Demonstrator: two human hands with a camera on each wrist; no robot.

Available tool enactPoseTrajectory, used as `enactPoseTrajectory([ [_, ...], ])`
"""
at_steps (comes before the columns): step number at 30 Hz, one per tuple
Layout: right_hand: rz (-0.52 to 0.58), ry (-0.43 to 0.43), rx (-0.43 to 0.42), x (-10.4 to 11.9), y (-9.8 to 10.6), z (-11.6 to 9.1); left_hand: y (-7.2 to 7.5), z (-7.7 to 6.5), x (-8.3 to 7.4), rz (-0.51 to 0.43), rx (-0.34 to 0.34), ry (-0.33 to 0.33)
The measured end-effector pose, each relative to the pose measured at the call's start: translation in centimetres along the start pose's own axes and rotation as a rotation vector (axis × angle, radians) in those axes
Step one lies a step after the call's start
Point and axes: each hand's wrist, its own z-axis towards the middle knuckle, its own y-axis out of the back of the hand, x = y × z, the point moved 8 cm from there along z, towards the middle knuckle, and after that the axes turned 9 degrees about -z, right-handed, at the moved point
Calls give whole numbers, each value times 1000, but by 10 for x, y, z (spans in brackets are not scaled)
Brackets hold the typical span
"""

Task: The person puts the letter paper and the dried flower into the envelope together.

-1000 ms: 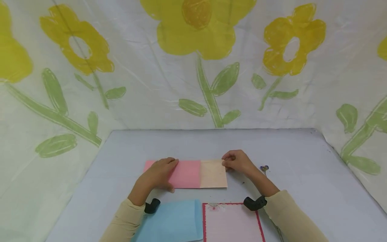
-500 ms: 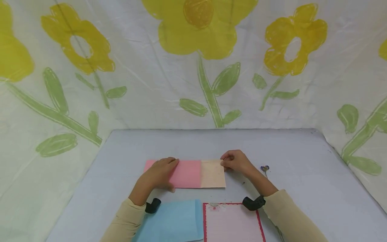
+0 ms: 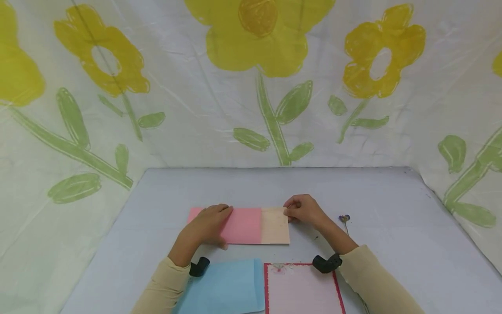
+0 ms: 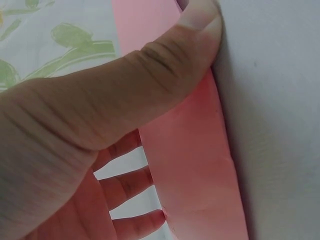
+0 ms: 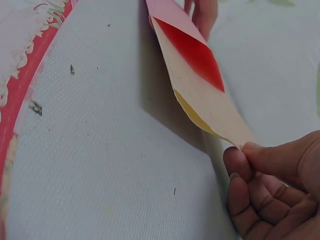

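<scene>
A pink envelope (image 3: 245, 224) lies lengthwise across the table, and a folded cream paper (image 3: 275, 226) sticks out of its right end. My left hand (image 3: 209, 224) spans the envelope's left part; in the left wrist view the thumb lies over the near edge of the envelope (image 4: 197, 155) and the fingertips touch the far edge. At the cream paper's far right corner, my right hand (image 3: 303, 209) pinches it between thumb and index finger. The right wrist view has the envelope's mouth gaping, its red inside showing, with the cream paper (image 5: 205, 95) bowed and tilted up.
Nearer the front edge lie a light blue envelope (image 3: 221, 288) and, beside it, a pale pink letter sheet (image 3: 302, 288) with a red border. A dried flower (image 3: 344, 218) is behind the right forearm. A flower-painted curtain (image 3: 211, 122) hangs behind the table.
The right hand has moved slightly left with the cream paper, and less of the paper shows outside the pink envelope. The left hand has stayed in place.
</scene>
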Motion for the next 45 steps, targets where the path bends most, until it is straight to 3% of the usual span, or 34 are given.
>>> enactPoseTrajectory([
  [29,-42,52,12,10,-15,8,-1,0,1,-9,-2,8],
  [45,-22,32,24,9,-22,14,-3,2,3,-5,11,12],
])
